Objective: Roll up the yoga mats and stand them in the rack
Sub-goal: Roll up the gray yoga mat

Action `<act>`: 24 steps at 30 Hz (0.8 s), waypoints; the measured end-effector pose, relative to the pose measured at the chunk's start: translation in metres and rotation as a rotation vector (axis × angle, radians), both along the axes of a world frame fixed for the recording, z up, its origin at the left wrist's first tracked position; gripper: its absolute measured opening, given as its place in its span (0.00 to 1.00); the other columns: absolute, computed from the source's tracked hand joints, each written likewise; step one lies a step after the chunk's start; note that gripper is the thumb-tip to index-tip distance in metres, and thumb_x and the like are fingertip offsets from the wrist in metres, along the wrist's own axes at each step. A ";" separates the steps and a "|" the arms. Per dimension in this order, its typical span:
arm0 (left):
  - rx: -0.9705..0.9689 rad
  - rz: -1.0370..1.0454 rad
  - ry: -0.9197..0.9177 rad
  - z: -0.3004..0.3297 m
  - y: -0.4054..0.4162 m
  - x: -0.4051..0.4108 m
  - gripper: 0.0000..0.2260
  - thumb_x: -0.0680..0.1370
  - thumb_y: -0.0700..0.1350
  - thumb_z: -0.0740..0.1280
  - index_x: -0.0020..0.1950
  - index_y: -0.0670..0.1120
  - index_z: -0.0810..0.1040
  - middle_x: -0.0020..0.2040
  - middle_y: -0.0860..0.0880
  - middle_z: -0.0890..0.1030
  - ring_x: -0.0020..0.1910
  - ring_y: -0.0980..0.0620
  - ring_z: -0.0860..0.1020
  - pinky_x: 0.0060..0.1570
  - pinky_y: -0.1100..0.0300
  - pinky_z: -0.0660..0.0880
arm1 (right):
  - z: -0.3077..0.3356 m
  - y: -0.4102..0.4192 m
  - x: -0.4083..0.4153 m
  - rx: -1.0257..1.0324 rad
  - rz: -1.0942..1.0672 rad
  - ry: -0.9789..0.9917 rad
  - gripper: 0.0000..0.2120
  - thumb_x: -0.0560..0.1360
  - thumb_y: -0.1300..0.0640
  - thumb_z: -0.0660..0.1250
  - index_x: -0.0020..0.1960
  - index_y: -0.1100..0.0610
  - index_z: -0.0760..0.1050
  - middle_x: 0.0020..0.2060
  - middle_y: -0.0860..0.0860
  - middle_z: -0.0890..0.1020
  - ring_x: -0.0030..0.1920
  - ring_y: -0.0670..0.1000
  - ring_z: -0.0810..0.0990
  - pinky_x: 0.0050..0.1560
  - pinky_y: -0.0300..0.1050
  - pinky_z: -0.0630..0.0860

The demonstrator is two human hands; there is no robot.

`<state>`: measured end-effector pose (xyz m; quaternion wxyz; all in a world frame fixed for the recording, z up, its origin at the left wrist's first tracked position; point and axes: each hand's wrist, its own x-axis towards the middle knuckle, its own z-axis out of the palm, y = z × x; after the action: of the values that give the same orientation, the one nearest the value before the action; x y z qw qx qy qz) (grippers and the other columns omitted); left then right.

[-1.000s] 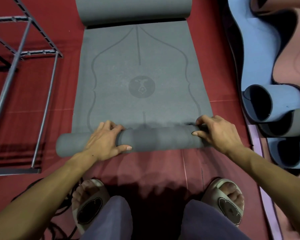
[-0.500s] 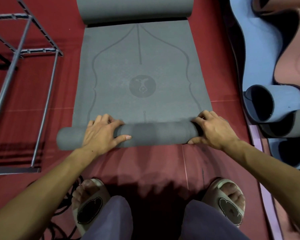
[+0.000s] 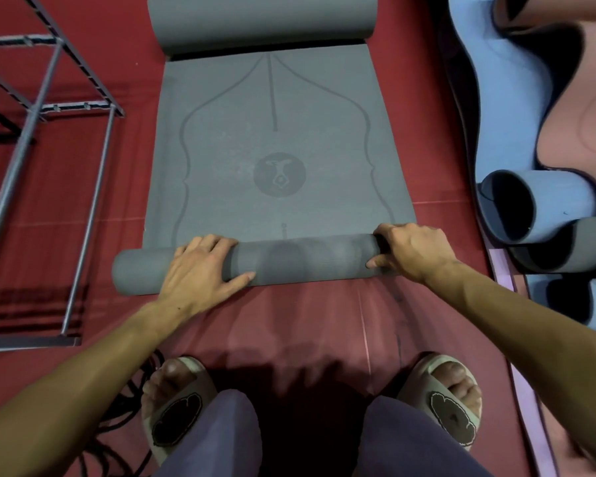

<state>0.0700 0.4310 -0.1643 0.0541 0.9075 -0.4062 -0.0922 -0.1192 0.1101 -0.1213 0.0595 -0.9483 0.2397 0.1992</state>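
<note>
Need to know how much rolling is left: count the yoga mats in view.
3 at least: the grey mat under both hands, a blue mat and a pink mat heaped at right. The curled ends at right may hide more.

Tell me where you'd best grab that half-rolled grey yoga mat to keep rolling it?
Probably the rolled tube of the grey yoga mat, from the near side, palms over its top toward both ends. The left hand and right hand sit so; the roll's left end sticks out, so even pressure matters.

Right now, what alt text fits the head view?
Both hands roll a grey yoga mat on red floor: left hand flat on the roll, right hand gripping its end. Metal rack at left.
</note>
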 end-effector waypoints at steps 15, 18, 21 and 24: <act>0.094 0.012 -0.040 0.010 -0.016 0.021 0.39 0.68 0.75 0.71 0.72 0.52 0.77 0.60 0.47 0.78 0.60 0.41 0.76 0.59 0.45 0.74 | -0.018 0.002 -0.003 -0.009 0.010 -0.222 0.24 0.79 0.42 0.69 0.68 0.55 0.76 0.65 0.56 0.76 0.60 0.62 0.72 0.62 0.59 0.74; 0.096 -0.008 -0.105 0.010 -0.015 0.018 0.36 0.71 0.74 0.69 0.72 0.52 0.77 0.59 0.48 0.78 0.59 0.42 0.76 0.56 0.46 0.74 | -0.026 0.001 -0.008 -0.044 0.087 -0.222 0.36 0.72 0.39 0.74 0.71 0.60 0.73 0.64 0.58 0.76 0.61 0.63 0.74 0.65 0.60 0.73; 0.117 0.000 -0.086 0.013 -0.017 0.020 0.38 0.72 0.74 0.68 0.73 0.51 0.75 0.61 0.47 0.80 0.62 0.41 0.77 0.59 0.45 0.75 | -0.034 -0.005 -0.011 -0.072 0.140 -0.213 0.45 0.64 0.42 0.81 0.74 0.60 0.69 0.64 0.58 0.76 0.61 0.63 0.76 0.68 0.59 0.71; 0.082 0.020 -0.027 0.016 -0.014 0.025 0.39 0.68 0.75 0.72 0.69 0.50 0.73 0.61 0.46 0.82 0.61 0.40 0.78 0.60 0.44 0.75 | -0.039 -0.013 -0.006 -0.095 0.163 -0.226 0.45 0.61 0.43 0.84 0.71 0.56 0.70 0.61 0.54 0.78 0.59 0.61 0.77 0.67 0.58 0.71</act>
<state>0.0946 0.4169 -0.1479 0.0124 0.9140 -0.3939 -0.0962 -0.1256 0.0970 -0.1605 0.0249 -0.9828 0.1627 0.0840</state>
